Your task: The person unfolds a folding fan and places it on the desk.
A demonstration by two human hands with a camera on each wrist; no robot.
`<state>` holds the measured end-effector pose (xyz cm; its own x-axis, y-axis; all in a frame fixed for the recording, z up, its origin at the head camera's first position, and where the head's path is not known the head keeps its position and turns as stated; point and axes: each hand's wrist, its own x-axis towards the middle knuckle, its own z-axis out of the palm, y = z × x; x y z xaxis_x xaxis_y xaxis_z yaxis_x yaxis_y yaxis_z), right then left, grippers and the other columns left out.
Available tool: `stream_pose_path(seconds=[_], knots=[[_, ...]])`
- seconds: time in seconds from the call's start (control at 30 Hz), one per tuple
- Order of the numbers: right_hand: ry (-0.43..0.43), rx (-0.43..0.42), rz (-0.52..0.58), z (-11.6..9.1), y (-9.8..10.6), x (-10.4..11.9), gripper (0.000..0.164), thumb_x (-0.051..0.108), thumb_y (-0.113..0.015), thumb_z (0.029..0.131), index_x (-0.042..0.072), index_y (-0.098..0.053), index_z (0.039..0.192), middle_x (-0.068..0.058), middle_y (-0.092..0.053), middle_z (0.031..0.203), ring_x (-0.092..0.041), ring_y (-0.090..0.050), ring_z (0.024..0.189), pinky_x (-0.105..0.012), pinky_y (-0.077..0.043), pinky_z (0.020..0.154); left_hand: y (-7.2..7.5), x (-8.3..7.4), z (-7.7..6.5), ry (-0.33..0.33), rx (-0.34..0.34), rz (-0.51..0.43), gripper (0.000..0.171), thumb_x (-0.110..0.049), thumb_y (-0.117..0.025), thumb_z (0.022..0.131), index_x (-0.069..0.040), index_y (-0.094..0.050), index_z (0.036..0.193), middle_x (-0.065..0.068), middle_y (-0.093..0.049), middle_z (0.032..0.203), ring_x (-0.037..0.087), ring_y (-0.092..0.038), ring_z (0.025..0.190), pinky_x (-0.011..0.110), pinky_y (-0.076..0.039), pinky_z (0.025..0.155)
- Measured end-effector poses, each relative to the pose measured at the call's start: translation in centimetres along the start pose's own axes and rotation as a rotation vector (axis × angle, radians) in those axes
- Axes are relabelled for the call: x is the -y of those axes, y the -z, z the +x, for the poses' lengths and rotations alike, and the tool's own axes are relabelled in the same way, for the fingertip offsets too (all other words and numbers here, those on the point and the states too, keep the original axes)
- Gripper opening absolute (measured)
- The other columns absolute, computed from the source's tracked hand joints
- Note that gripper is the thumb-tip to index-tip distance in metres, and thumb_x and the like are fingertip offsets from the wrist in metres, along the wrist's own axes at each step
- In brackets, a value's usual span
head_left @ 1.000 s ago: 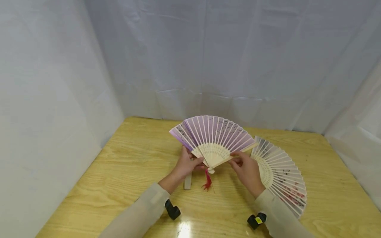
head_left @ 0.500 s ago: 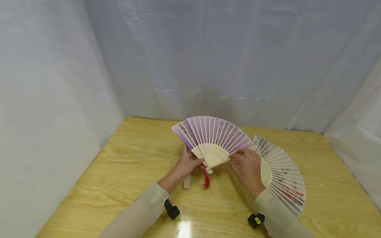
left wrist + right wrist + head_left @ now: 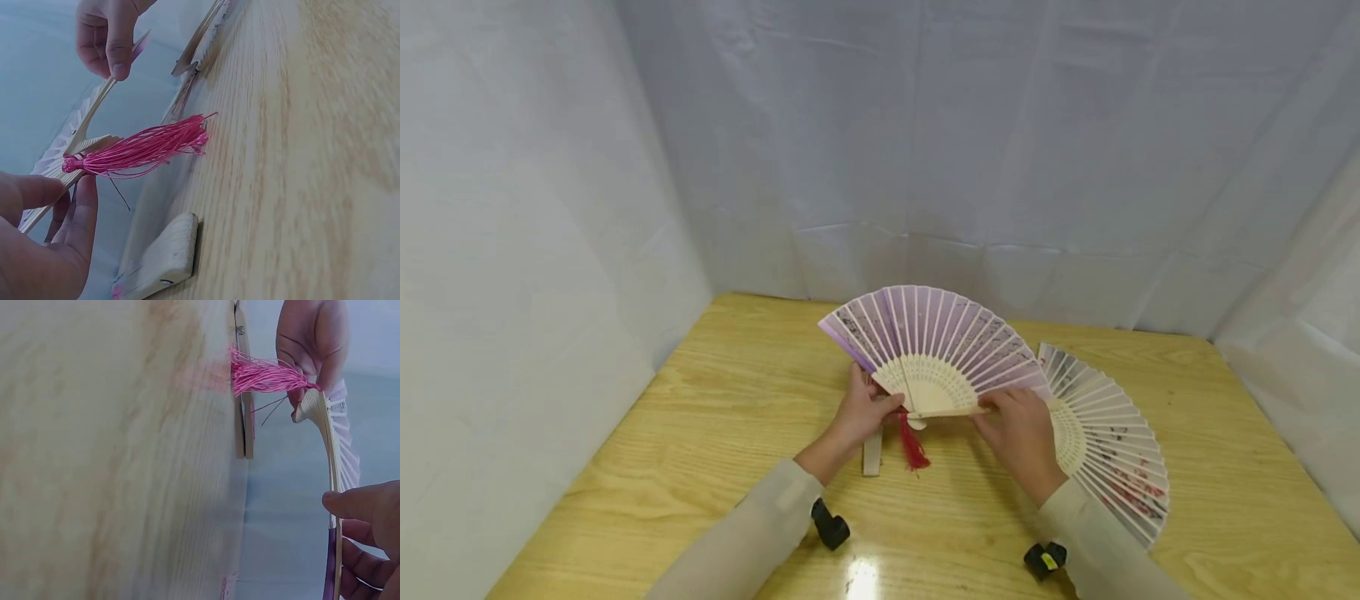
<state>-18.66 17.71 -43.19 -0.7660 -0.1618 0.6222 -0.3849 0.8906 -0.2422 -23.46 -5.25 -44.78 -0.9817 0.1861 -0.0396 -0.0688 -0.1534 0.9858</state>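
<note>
Held up over the table, a purple folding fan (image 3: 936, 333) is spread wide, its pale ribs fanning from a pivot near my left hand. My left hand (image 3: 859, 410) pinches the left guard stick close to that pivot, thumb on the near side. With thumb and fingers, my right hand (image 3: 1021, 433) grips the right guard stick farther out. A pink-red tassel (image 3: 147, 147) dangles from the pivot in the left wrist view. In the right wrist view the right thumb (image 3: 350, 503) presses on the guard stick.
A second open fan (image 3: 1116, 442), whitish with grey and red flowers, lies on the wooden table (image 3: 700, 467) at right, partly behind my right hand and sleeve. A folded fan (image 3: 872, 454) lies under my left hand. A white curtain (image 3: 970, 150) closes off the back.
The purple fan has spread wider, its right guard stick swinging down to nearly level as my right hand lowers. The left hand has shifted slightly left, and the tassel swings.
</note>
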Motion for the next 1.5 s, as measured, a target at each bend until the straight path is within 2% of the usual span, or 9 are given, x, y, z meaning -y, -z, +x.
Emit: stream_pose_path(seconds=[0.23, 0.43, 0.6, 0.73, 0.9, 1.13, 1.27, 1.4, 1.5], knots=[[-0.052, 0.117, -0.011, -0.9, 0.3, 0.6, 0.018, 0.015, -0.085, 0.074, 0.008, -0.069, 0.079, -0.005, -0.068, 0.078, -0.027, -0.062, 0.074, -0.042, -0.051, 0.069, 0.1, 0.4, 0.4, 0.008, -0.029, -0.012, 0.060, 0.009, -0.058, 0.092, -0.008, -0.019, 0.135, 0.030, -0.060, 0.112, 0.014, -0.063, 0.071, 0.033, -0.057, 0.069], [-0.095, 0.183, 0.013, -1.3, 0.5, 1.4, 0.018, 0.013, -0.083, 0.075, 0.009, -0.066, 0.078, -0.003, -0.065, 0.076, -0.023, -0.061, 0.073, -0.039, -0.051, 0.067, 0.2, 0.3, 0.6, 0.009, -0.047, 0.030, 0.060, 0.007, -0.059, 0.093, -0.008, -0.019, 0.136, 0.033, -0.059, 0.117, 0.014, -0.064, 0.075, 0.040, -0.057, 0.075], [-0.086, 0.224, 0.012, -1.3, 0.7, 2.2, 0.022, 0.014, -0.083, 0.075, 0.012, -0.061, 0.073, 0.000, -0.060, 0.071, -0.019, -0.057, 0.067, -0.035, -0.048, 0.061, 0.4, 0.3, 1.2, -0.042, -0.044, 0.058, 0.066, 0.007, -0.060, 0.091, -0.009, -0.019, 0.140, 0.033, -0.059, 0.120, 0.014, -0.063, 0.082, 0.033, -0.055, 0.075], [-0.057, 0.222, 0.000, -1.0, 0.7, 2.9, 0.024, 0.015, -0.082, 0.077, 0.013, -0.059, 0.072, 0.002, -0.057, 0.068, -0.016, -0.053, 0.062, -0.032, -0.045, 0.056, 0.7, -0.4, 1.8, -0.060, -0.040, 0.058, 0.067, 0.009, -0.060, 0.091, -0.008, -0.018, 0.140, 0.033, -0.058, 0.121, 0.014, -0.062, 0.084, 0.024, -0.052, 0.072], [-0.049, 0.219, -0.013, -0.2, 0.6, 3.6, 0.025, 0.015, -0.081, 0.078, 0.013, -0.057, 0.072, 0.004, -0.054, 0.065, -0.014, -0.049, 0.057, -0.030, -0.041, 0.052, 0.8, -2.0, 2.8, -0.057, -0.022, 0.036, 0.064, 0.012, -0.057, 0.091, -0.007, -0.019, 0.138, 0.034, -0.058, 0.118, 0.016, -0.063, 0.078, 0.028, -0.055, 0.068], [-0.023, 0.228, 0.008, 0.5, -0.2, 4.2, 0.023, 0.003, -0.075, 0.074, 0.012, -0.054, 0.071, 0.003, -0.051, 0.064, -0.015, -0.046, 0.057, -0.030, -0.039, 0.053, 0.9, -3.6, 4.0, -0.036, -0.009, 0.140, 0.066, 0.006, -0.061, 0.091, -0.011, -0.022, 0.142, 0.025, -0.062, 0.110, 0.017, -0.063, 0.080, 0.028, -0.056, 0.067], [-0.030, 0.241, 0.051, 0.6, -0.2, 4.7, 0.023, 0.001, -0.074, 0.073, 0.011, -0.053, 0.070, 0.004, -0.048, 0.062, -0.015, -0.043, 0.055, -0.030, -0.038, 0.052, 0.9, -4.1, 4.4, -0.018, 0.018, 0.161, 0.064, 0.007, -0.059, 0.092, -0.010, -0.024, 0.142, 0.025, -0.061, 0.109, 0.019, -0.063, 0.081, 0.029, -0.055, 0.068], [-0.057, 0.316, 0.103, 0.9, -0.1, 5.3, 0.023, 0.003, -0.074, 0.074, 0.012, -0.054, 0.070, 0.005, -0.046, 0.061, -0.013, -0.041, 0.055, -0.028, -0.037, 0.052, 0.7, -4.6, 4.8, 0.007, 0.031, 0.229, 0.065, 0.007, -0.060, 0.091, -0.008, -0.025, 0.144, 0.024, -0.061, 0.109, 0.019, -0.062, 0.080, 0.028, -0.054, 0.069], [-0.092, 0.407, 0.148, 0.9, -0.4, 5.7, 0.022, 0.004, -0.074, 0.076, 0.011, -0.054, 0.072, 0.005, -0.047, 0.061, -0.011, -0.042, 0.056, -0.026, -0.037, 0.052, 0.8, -4.2, 5.1, 0.023, 0.041, 0.304, 0.066, 0.007, -0.061, 0.090, -0.006, -0.025, 0.145, 0.024, -0.062, 0.105, 0.018, -0.060, 0.076, 0.027, -0.053, 0.068]])
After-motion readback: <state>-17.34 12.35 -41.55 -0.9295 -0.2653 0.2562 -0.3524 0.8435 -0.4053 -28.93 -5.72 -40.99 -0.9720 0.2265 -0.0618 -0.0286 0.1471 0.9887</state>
